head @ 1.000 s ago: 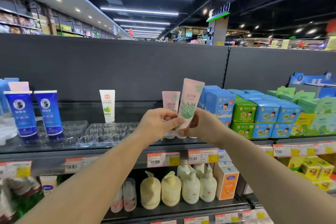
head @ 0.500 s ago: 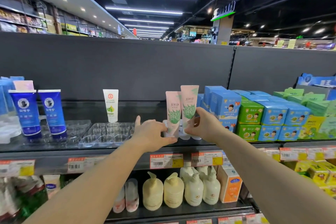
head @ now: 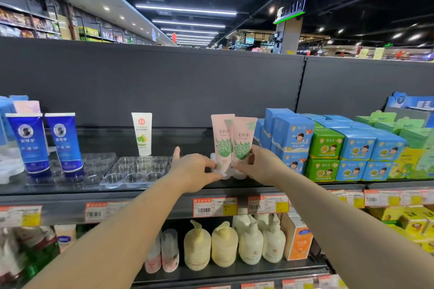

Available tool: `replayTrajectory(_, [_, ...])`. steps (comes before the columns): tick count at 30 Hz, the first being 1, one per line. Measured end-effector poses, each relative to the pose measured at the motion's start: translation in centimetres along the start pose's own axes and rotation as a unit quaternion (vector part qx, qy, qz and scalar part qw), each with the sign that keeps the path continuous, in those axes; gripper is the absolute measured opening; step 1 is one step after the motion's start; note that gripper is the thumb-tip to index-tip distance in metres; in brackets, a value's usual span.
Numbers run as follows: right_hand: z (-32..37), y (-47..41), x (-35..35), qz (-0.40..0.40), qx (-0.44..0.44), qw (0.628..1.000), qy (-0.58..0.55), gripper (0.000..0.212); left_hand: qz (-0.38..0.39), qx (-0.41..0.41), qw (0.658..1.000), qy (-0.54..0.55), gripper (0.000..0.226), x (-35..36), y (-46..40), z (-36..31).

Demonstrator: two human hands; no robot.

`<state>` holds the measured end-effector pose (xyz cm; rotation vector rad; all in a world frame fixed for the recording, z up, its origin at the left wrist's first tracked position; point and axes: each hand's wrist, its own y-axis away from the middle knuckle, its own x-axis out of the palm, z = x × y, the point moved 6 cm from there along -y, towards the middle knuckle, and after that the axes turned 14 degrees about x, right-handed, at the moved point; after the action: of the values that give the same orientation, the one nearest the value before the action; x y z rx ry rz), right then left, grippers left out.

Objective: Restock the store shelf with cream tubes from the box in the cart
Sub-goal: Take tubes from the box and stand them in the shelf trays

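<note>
1. Head view: I am looking at the top shelf [head: 164,191], with both arms reaching to the middle of the frame.
2. Two pink tubes stand upright, side by side and touching, at centre frame: the left tube [head: 222,142] and the right tube [head: 244,141], caps down.
3. My left hand [head: 195,171] has its grip at the base of the left tube; the fingers curl in around the cap end, thumb raised. It looks like a light grasp, steadying the tube.
4. My right hand [head: 260,165] grasps the lower part of the right tube, fingers wrapped behind it and thumb at the front.
5. Progress, as I judge it: two tubes are on the shelf, the right one apparently just being seated. Neither grip is released yet.
6. What is left: the clear trays [head: 138,169] left of centre show many vacant wells, so the shelf looks far from full. One white tube [head: 142,134] stands alone behind them, and two blue tubes [head: 44,143] stand at the left of the frame.
7. The box and cart are out of view, so I cannot tell how many tubes remain.
8. Blue and green cartons [head: 328,145] crowd the right tube's side closely.
</note>
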<state>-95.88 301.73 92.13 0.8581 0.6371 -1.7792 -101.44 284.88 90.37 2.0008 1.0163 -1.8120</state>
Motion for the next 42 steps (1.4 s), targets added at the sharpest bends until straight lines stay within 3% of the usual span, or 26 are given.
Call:
replayTrajectory(8, [-0.1, -0.2, 0.0, 0.011, 0.012, 1.0, 0.011, 0.043, -0.062, -0.01, 0.986, 0.155, 0.039, -1.0, -1.2, -0.6])
replayTrajectory(17, [-0.3, 0.0, 0.2, 0.012, 0.029, 1.0, 0.0, 0.044, -0.029, -0.014, 0.989, 0.142, 0.034, -0.6, -1.3, -0.5])
replayTrajectory(22, [-0.4, -0.1, -0.2, -0.002, 0.037, 0.999, -0.036, 0.051, -0.036, -0.017, 0.989, 0.144, 0.047, -1.2, -0.8, -1.0])
replayTrajectory(28, [0.6, 2.8, -1.4, -0.067, 0.029, 0.992, -0.1, 0.054, -0.074, -0.035, 0.996, 0.043, 0.065, -3.8, 1.5, -1.3])
replayTrajectory(32, [1.6, 7.4, -0.6, -0.117, 0.061, 0.987, -0.09, 0.044, -0.07, -0.008, 0.998, -0.001, 0.062, -5.3, 5.6, -1.6])
replayTrajectory(36, [4.3, 12.5, 5.1, -0.15, 0.08, 0.983, 0.065, 0.051, 0.023, 0.028, 0.997, -0.069, 0.068, -5.5, 12.9, -0.4])
replayTrajectory(39, [10.0, 17.1, 13.3, -0.1, 0.055, 0.979, 0.168, 0.066, 0.069, 0.006, 0.994, -0.081, 0.07, -5.8, 21.3, 3.5])
replayTrajectory(42, [18.5, 22.0, 21.6, -0.048, -0.013, 0.981, 0.188, 0.068, 0.083, -0.054, 0.989, -0.106, 0.073, -7.8, 31.7, 10.0])
